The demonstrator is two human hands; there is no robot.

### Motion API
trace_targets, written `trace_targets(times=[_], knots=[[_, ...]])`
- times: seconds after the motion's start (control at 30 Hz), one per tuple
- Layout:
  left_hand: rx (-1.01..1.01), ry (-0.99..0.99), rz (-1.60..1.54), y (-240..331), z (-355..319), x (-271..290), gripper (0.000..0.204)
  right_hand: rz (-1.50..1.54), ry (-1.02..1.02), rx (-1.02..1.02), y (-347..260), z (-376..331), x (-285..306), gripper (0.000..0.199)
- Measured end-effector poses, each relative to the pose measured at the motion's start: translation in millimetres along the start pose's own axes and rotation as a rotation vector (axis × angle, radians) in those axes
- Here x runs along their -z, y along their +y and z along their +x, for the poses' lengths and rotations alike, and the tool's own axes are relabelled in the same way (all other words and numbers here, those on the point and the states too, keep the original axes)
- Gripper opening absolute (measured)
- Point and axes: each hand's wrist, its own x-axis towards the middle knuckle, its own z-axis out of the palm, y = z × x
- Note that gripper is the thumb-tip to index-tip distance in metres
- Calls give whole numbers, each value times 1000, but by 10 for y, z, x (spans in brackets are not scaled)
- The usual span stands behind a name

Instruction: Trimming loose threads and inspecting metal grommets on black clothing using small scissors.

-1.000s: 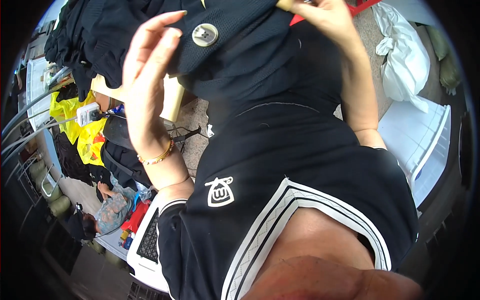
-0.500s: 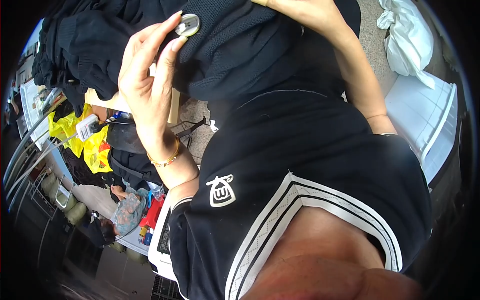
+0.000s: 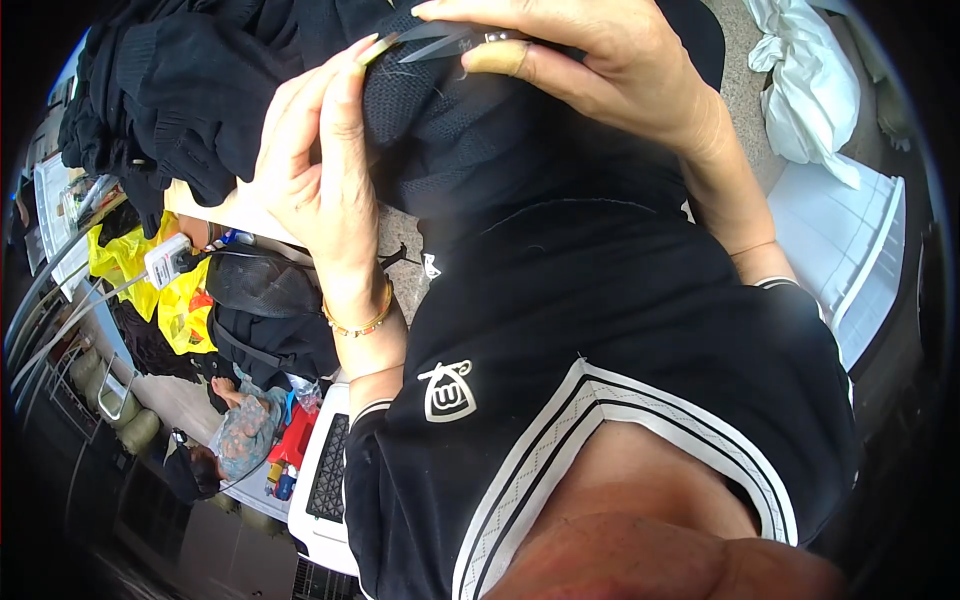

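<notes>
Between thumb and fingertips, my left hand pinches a button, which is turned nearly edge-on. My right hand, with yellowish tape around the thumb, grips thread snips. Their two pointed blades are parted, and the tips lie close beside the button; whether they touch it I cannot tell. A black knitted garment is bunched beneath both hands across my lap. Pale thread ends show faintly near the blades.
More black knitwear is heaped at the left. Below it are a yellow plastic bag, a white power adapter with cables and a black bag. Another person sits lower left. A white bag and a pale plastic bin are at right.
My right hand has come in leftward from the upper edge, bringing the snips to the button. My left hand has shifted slightly right, and the button has turned from facing me to edge-on.
</notes>
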Motion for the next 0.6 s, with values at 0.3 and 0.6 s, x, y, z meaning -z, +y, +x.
trace_targets(times=[0.3, 0.6], knots=[[0, -8, -22, 17, -4, -47, 15, -218, -5, 51, -40, 38, 38, 30], [-39, -29, 16, 11, -1, -79, 15, -287, -37, 94, -38, 44, 61, 29]])
